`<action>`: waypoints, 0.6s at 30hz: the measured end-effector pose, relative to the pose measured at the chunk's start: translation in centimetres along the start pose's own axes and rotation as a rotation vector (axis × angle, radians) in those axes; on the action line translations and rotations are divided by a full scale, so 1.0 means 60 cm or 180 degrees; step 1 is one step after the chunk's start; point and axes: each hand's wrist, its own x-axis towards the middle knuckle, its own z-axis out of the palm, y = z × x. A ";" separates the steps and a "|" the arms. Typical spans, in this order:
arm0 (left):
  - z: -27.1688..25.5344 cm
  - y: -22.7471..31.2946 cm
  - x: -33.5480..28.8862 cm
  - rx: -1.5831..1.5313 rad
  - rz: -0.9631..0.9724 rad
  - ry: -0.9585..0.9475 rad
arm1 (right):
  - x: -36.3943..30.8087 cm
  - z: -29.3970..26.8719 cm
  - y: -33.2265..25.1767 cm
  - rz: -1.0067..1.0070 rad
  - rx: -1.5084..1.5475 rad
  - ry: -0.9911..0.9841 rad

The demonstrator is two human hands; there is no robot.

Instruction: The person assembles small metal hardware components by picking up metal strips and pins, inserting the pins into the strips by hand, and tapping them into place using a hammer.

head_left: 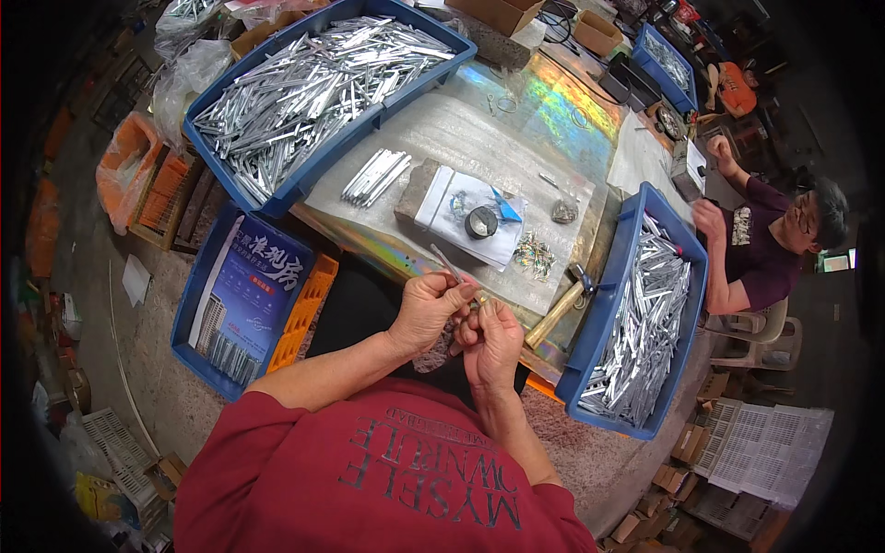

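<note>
My left hand (426,311) is closed round a thin silver metal strip (445,262), whose upper end sticks out past the fingers. Close beside it, my right hand (491,343) is pinched together near the strip's other end; what it grips is too small to make out. Just beyond the hands, a stone block (419,190) carries white papers (442,207) and a round black container (480,222). To the right of the papers lies a small pile of thin coloured pieces (533,255). A hammer (560,309) with a wooden handle rests near the table's right edge.
Blue bins of silver strips stand at the far left (373,115) and right (562,392). A neat row of strips (376,178) lies on the table (346,221). Left of me is a blue tray (184,323) holding a printed sheet. Another person (770,240) sits at the right.
</note>
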 end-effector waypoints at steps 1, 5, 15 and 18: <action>0.001 0.002 0.000 0.0001 0.0000 -0.0001 | 0.000 0.000 -0.001 -0.0001 0.0001 0.0000; 0.004 0.008 0.005 0.0239 0.0119 0.0034 | 0.005 0.002 0.002 -0.0061 -0.0054 0.0068; -0.017 0.039 0.090 0.0847 0.0989 0.0372 | 0.008 -0.009 0.009 -0.0151 -0.0173 0.0162; -0.019 0.049 0.117 0.1078 0.1128 0.0385 | 0.003 -0.017 0.011 -0.0098 -0.0201 0.0159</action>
